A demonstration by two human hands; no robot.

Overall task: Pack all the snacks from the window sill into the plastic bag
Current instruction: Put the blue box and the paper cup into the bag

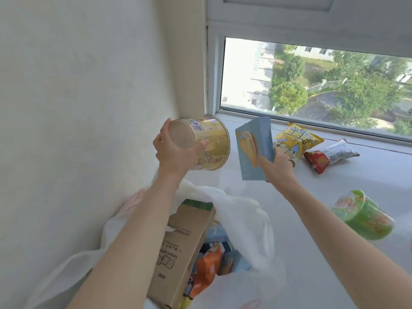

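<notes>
Above the open white plastic bag [240, 210], the left hand [172, 150] is gripping a round yellow tin [214, 141] while the right hand's [278, 166] fingers are clasping a flat blue biscuit box [252, 148] — both probably going in next. Beyond the bag, on the pale window sill [356, 175], a yellow pouch [296, 137], a red-and-silver packet [330, 155] and a green tub [363, 215] are waiting — under the window [312, 85], by a cream wall.

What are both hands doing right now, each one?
Left hand: closed around the round yellow snack tin, held up.
Right hand: closed on the flat blue cardboard biscuit box, lifted.
</notes>
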